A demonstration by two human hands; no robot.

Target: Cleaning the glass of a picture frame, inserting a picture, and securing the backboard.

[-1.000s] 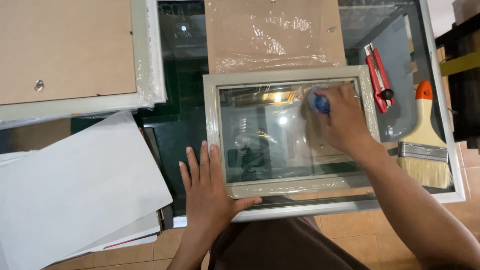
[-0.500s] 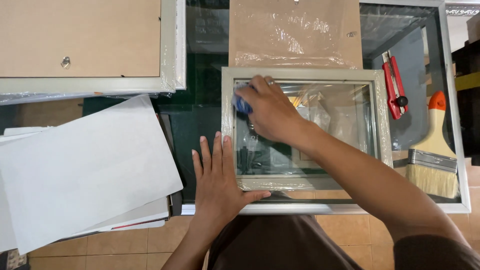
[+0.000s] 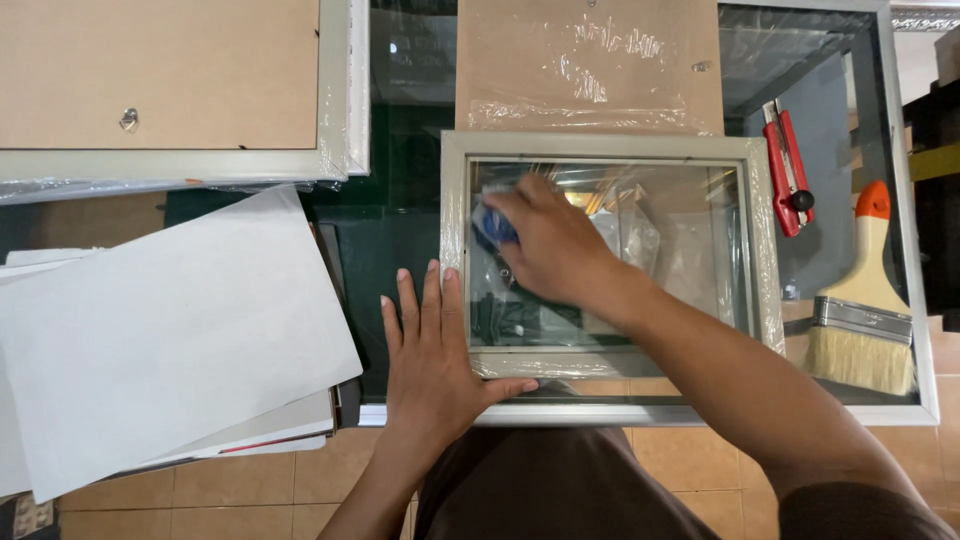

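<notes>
A light grey picture frame with a glass pane lies flat on a glass-topped table, partly wrapped in clear plastic. My right hand presses a blue cloth against the glass near the frame's upper left corner. My left hand lies flat, fingers spread, at the frame's lower left corner, with the thumb along the frame's bottom edge.
A red utility knife and a wide paintbrush with an orange-tipped handle lie to the right. A brown backing board in plastic sits behind the frame. White paper sheets and another frame, back side up, are on the left.
My right hand has slid the blue cloth from the right side of the glass to the upper left. My left hand has stayed planted at the lower left corner.
</notes>
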